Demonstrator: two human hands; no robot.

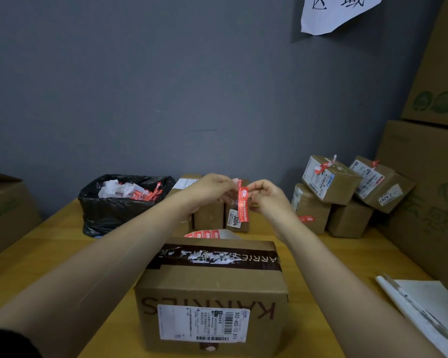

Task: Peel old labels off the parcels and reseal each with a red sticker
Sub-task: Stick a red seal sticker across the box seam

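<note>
Both hands pinch a red sticker above the "KARRIES" parcel.

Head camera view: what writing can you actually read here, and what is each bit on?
"KARRIES", upside down: front of the near parcel.
"502-602-12 B15": its shipping label.
"3004": label on a small box behind.
"2-4207": label on the tilted right box.
"区域": paper on the wall.
Red sticker print: too small to read.

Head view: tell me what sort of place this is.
Probably a parcel-handling corner of a stockroom: labelled parcels stacked on the yellow table, a black bin bag of paper scraps, and a red sticker pinched between the left hand and right hand.
</note>
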